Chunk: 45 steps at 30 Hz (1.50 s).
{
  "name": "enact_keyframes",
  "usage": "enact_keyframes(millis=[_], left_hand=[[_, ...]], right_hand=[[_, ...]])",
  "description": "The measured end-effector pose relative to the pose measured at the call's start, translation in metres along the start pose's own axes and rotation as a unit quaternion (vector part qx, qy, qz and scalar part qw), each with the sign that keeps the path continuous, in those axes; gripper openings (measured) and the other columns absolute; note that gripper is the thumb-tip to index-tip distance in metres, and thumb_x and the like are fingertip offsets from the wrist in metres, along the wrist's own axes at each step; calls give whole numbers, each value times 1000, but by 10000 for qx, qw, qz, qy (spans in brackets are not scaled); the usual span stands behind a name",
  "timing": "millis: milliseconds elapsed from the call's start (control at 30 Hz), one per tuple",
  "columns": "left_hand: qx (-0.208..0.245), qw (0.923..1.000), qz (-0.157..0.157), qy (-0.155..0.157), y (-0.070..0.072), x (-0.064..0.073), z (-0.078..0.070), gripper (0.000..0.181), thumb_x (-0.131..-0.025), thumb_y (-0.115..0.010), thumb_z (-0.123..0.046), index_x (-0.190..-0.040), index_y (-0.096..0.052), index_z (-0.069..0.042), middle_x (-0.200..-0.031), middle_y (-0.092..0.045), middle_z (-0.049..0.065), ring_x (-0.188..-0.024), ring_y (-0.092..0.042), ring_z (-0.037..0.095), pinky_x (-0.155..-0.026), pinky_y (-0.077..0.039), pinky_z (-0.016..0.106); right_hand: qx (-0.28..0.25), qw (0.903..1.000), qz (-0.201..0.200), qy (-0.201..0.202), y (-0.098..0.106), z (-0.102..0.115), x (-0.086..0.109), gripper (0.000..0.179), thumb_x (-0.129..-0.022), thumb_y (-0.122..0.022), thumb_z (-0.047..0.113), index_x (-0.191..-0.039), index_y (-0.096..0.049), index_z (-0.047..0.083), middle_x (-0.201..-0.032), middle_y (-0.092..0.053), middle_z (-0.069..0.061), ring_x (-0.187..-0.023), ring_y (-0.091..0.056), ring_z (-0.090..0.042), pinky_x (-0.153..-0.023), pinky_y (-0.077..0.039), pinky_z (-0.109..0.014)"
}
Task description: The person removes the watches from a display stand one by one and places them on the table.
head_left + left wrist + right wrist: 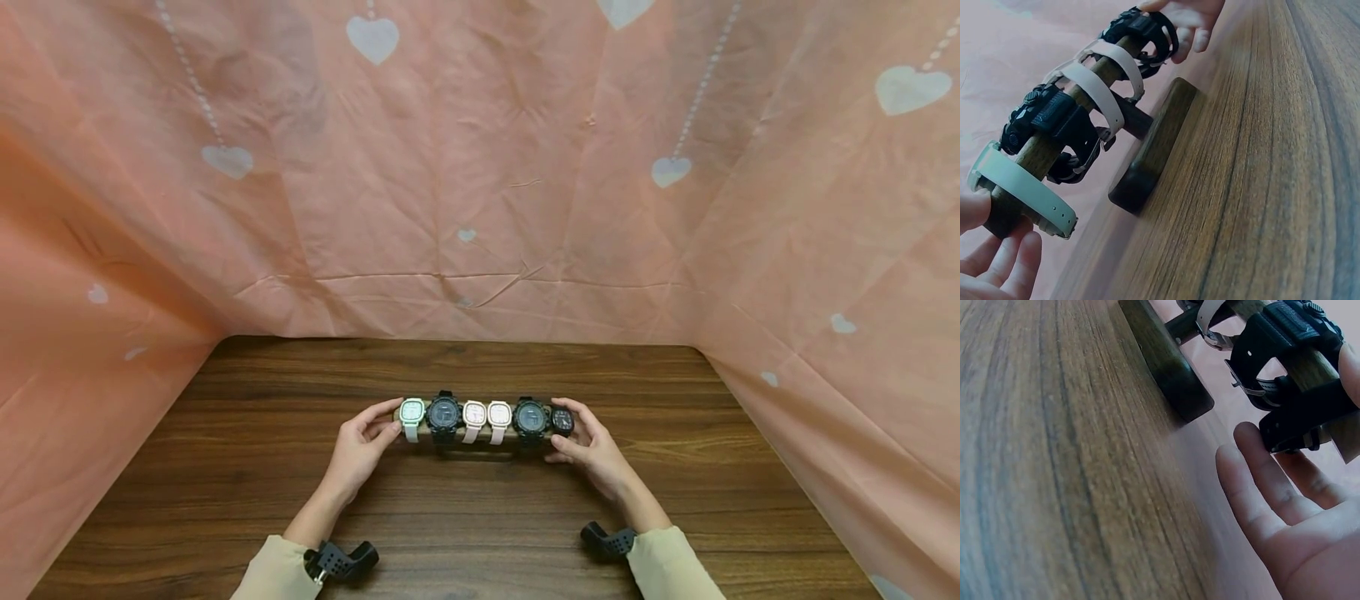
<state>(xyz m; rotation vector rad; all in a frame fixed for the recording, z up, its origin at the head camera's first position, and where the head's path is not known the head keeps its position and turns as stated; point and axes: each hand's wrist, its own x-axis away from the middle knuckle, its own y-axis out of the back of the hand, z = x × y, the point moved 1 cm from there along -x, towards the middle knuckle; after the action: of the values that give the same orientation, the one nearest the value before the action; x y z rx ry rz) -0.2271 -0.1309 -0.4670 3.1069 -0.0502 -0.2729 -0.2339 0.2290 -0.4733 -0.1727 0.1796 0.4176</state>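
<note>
A dark wooden T-shaped watch stand (1159, 147) stands on the table, its upper bar carrying a row of watches. My left hand (358, 446) holds the bar's left end between thumb and fingers, beside a mint-green watch (412, 412). Further right come a chunky black watch (444, 412), two pale pink watches (474, 413) and another chunky black watch (531, 417). At the right end, my right hand (596, 450) has thumb and index finger around a small black square watch (562, 420); its other fingers extend below the strap in the right wrist view.
The brown wood-grain table (480, 533) extends around the stand. Pink cloth (480, 208) with white hearts hangs behind and along both sides. Black wrist mounts (345, 560) sit on both forearms, next to the pale sleeves (281, 571).
</note>
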Motion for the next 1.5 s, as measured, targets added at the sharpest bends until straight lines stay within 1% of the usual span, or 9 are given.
enact_keyframes(millis=[133, 300, 400, 567, 800, 900, 1033, 1333, 1500], left_hand=[[66, 10000, -34, 35, -1, 0, -1, 33, -88, -61, 1, -121, -60, -5, -110, -61, 17, -89, -64, 15, -80, -52, 44], [97, 9999, -37, 105, -1, -1, -2, 34, -88, -60, 2, -121, -59, -3, -114, -59, 17, -89, -64, 16, -79, -52, 43], [129, 9998, -10, 155, -1, -1, -3, 34, -88, -61, 1, -121, -59, -2, -115, -59, 19, -88, -64, 16, -78, -53, 43], [171, 9996, 45, 216, -1, -3, -4, 35, -87, -62, 0, -122, -58, 1, -116, -58, 21, -87, -64, 16, -77, -53, 41], [107, 9991, 82, 391, 3, -5, -3, 36, -85, -66, -4, -121, -59, -3, -102, -65, 18, -82, -66, 20, -76, -53, 46], [168, 9987, 146, 455, 6, -6, -3, 37, -85, -68, -7, -121, -60, -4, -102, -65, 19, -82, -66, 20, -78, -52, 48], [214, 9980, 234, 549, 9, -7, -4, 39, -84, -69, -10, -121, -59, -3, -105, -64, 21, -84, -66, 20, -80, -51, 48], [135, 9972, 274, 679, 11, -7, -7, 40, -84, -69, -12, -121, -59, -3, -111, -60, 21, -87, -65, 19, -80, -52, 44], [227, 9972, 264, 666, 10, -8, -4, 40, -84, -70, -12, -121, -59, -2, -112, -60, 20, -88, -65, 24, -79, -52, 44]], right_hand=[[151, 9999, -22, -60, 2, 1, 1, 63, -89, -58, -1, -141, -22, -2, -119, -53, -6, -93, -59, -24, -75, -51, -54], [472, 9988, -141, -8, 4, 3, 2, 62, -87, -61, -1, -141, -29, 2, -118, -54, -5, -91, -60, -24, -74, -51, -53], [675, 9975, -222, 34, 6, 5, 3, 61, -86, -62, -2, -139, -31, 1, -114, -55, -7, -90, -60, -26, -73, -53, -50], [948, 9950, -326, 48, 8, 9, 6, 62, -86, -62, -3, -138, -30, -4, -109, -52, -11, -88, -59, -30, -72, -53, -51], [1206, 9916, -472, 19, 10, 11, 12, 61, -85, -64, -2, -137, -33, -2, -108, -50, -12, -86, -60, -24, -71, -54, -47], [1255, 9905, -560, 16, 11, 11, 14, 61, -84, -65, -1, -137, -34, -2, -107, -51, -12, -85, -61, -21, -70, -54, -47], [1322, 9894, -603, 41, 12, 11, 18, 61, -83, -66, -2, -136, -34, -3, -107, -51, -14, -85, -61, -21, -70, -54, -46], [1804, 9809, -716, 84, 12, 13, 25, 59, -82, -68, 0, -134, -40, 2, -108, -53, -14, -85, -63, -18, -66, -55, -35], [2139, 9738, -748, 196, 13, 14, 28, 58, -82, -70, 2, -133, -42, 3, -112, -52, -19, -86, -62, -20, -68, -54, -29]])
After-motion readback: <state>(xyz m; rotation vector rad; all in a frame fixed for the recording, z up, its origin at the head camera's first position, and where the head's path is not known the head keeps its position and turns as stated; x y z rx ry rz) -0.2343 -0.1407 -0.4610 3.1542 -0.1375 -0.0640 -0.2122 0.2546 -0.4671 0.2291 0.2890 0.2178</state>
